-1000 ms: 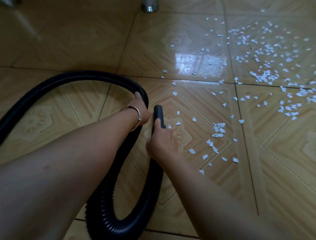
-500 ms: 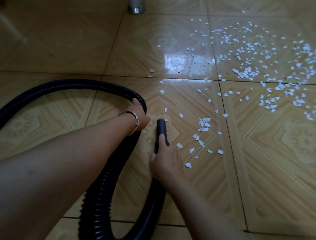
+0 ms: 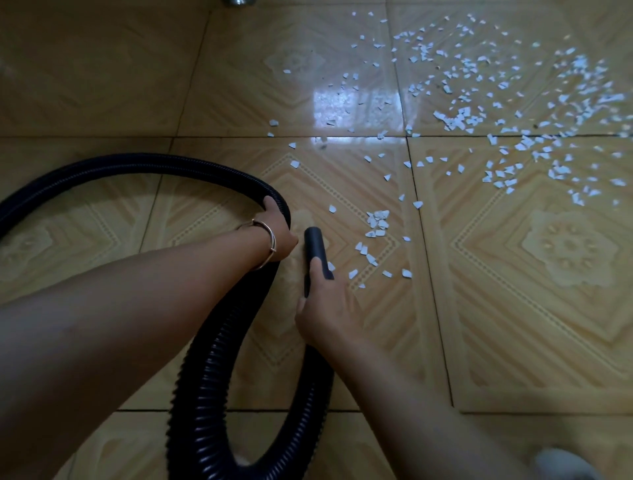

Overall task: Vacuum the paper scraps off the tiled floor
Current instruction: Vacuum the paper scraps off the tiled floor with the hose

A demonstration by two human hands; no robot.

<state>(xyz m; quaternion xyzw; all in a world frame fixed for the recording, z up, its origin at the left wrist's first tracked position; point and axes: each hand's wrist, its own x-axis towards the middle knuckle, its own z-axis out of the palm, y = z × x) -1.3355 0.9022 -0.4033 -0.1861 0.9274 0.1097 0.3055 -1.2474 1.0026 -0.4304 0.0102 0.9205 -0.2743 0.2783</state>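
Note:
A black ribbed vacuum hose loops across the tan patterned tiled floor. My right hand grips its smooth black nozzle, whose tip points away from me, low over the floor. My left hand, with a thin bangle on the wrist, grips the hose further back, just left of the nozzle. White paper scraps lie right of the nozzle tip in a small cluster. A much denser spread of scraps covers the tiles at the upper right.
A metal cylindrical base stands at the top edge. A bright window reflection glares on the glossy tile. A pale blurred object shows at the bottom right corner. The hose runs off the left edge.
The view has shifted, so the scraps sit further right and lower. The nozzle has drawn back toward me, and several scraps near its tip are gone. Both hands keep their grip.

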